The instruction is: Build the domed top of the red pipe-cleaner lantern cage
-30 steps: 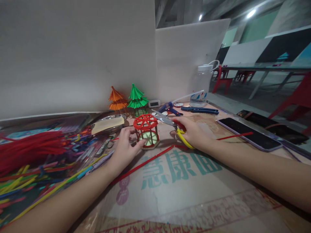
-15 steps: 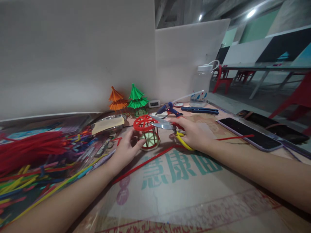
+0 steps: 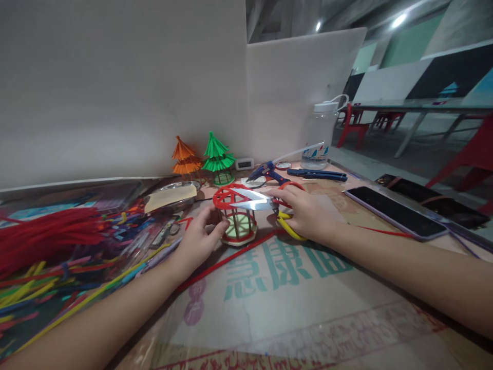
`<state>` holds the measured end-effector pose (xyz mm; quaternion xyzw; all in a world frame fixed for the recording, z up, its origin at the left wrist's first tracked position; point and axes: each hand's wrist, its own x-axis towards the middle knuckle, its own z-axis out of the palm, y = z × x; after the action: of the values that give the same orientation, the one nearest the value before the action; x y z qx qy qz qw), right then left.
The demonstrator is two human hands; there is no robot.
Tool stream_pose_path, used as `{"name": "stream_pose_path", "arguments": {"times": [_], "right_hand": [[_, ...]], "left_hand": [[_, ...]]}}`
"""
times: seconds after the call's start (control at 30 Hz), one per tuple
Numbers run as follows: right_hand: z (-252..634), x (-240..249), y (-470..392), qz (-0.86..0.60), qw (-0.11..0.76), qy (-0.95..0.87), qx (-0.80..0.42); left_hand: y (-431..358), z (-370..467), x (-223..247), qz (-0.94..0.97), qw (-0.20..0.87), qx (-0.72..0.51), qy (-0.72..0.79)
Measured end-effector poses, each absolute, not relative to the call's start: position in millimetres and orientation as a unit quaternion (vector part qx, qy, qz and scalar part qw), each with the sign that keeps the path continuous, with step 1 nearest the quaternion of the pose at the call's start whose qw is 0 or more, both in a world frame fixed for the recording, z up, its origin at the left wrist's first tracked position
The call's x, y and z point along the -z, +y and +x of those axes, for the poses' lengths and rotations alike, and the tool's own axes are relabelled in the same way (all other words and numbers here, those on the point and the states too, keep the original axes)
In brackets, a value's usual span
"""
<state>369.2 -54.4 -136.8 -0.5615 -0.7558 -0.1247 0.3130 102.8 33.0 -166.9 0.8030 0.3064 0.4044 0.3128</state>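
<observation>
Clearly the red lantern frame (image 3: 235,220) is light and easily bent; left hand (image 3: 198,239) fingers curl around its side, while right hand (image 3: 304,213) grips scissors (image 3: 265,205), blades parted at its top rim.

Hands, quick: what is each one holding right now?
Left hand: fingers closed on the red pavilion frame.
Right hand: holding the scissors, blades open at the frame's top.

near edge: bare cardboard mat (image 3: 292,308) lying open | left: pipe-cleaner pile (image 3: 57,252) crowding the side | back: orange model (image 3: 186,156), green model (image 3: 217,154), glue gun (image 3: 269,172) blocking | right: phone (image 3: 389,208) lying in the way
</observation>
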Motion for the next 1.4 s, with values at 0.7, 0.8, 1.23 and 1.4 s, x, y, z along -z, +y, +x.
{"name": "stream_pose_path", "arguments": {"times": [0.7,0.8,1.23,1.4], "right_hand": [[371.4,135.3,-58.9,-0.571,0.285,-0.750,0.175],[375.6,139.6,-56.3,-0.529,0.312,-0.764,0.195],[391.9,141.6,-49.0,-0.473,0.322,-0.805,0.155],[387.7,150.9,-41.2,-0.562,0.386,-0.730,0.050]], "left_hand": [[19.4,101.9,164.1,0.814,0.296,-0.382,0.321],[19.3,100.8,165.1,0.816,0.296,-0.378,0.322],[20.8,100.5,168.0,0.813,0.303,-0.382,0.319],[24.1,101.6,167.6,0.796,0.303,-0.407,0.329]]}}
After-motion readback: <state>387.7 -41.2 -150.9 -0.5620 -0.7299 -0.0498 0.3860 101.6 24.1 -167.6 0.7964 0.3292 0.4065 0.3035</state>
